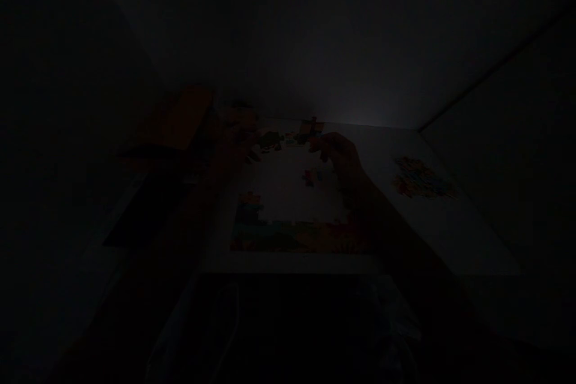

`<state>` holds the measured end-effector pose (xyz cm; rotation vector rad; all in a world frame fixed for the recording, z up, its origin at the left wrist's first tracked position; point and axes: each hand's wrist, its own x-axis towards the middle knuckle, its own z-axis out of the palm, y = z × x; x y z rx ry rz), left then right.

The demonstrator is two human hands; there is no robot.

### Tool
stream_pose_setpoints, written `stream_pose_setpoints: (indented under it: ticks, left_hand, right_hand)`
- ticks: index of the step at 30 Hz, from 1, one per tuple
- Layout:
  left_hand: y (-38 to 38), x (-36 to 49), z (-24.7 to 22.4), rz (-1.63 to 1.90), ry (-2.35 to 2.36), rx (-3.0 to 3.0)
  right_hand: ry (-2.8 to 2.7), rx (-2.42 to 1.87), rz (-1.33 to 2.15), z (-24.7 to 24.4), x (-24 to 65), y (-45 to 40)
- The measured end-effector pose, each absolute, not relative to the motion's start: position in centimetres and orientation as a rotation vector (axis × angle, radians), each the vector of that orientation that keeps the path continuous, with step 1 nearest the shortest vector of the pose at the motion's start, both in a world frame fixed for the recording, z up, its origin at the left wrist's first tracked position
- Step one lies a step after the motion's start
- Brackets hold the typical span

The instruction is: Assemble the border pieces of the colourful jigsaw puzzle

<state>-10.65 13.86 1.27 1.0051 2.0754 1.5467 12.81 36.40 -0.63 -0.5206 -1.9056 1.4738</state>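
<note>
A partly assembled jigsaw puzzle [292,235] is laid flat on a white board [450,234], the whole scene being very dimly lit. A broad band of joined pieces is seen along the edge nearest the person, and a shorter column [249,207] is built up from its left end. Further pieces are gathered along the far side, so that a bare white area is left in the middle. Two or three loose pieces [311,177] are lying within that area, just beyond the right hand.

The right hand [339,156] is held low over the far part of the white area, with its fingers [323,147] curled downward and only slightly parted. Nothing can be made out between them, so whether a piece is held cannot be told. The left hand [234,150] is placed at the far left corner of the puzzle, beside the gathered pieces. It is too dark for its opening or any hold to be judged.

A separate heap of loose pieces [420,179] is spread on the board, well to the right. An orange box lid [176,117] is seen beyond the left hand, beside the board.
</note>
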Motion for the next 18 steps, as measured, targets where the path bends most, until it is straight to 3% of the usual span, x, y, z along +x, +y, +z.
stream_pose_setpoints:
  ticks: [18]
  left_hand:
    - [13.9,-10.0,2.1,1.542,2.121,0.933]
  right_hand:
    - [-1.968,-0.514,1.457,0.9,14.0,35.4]
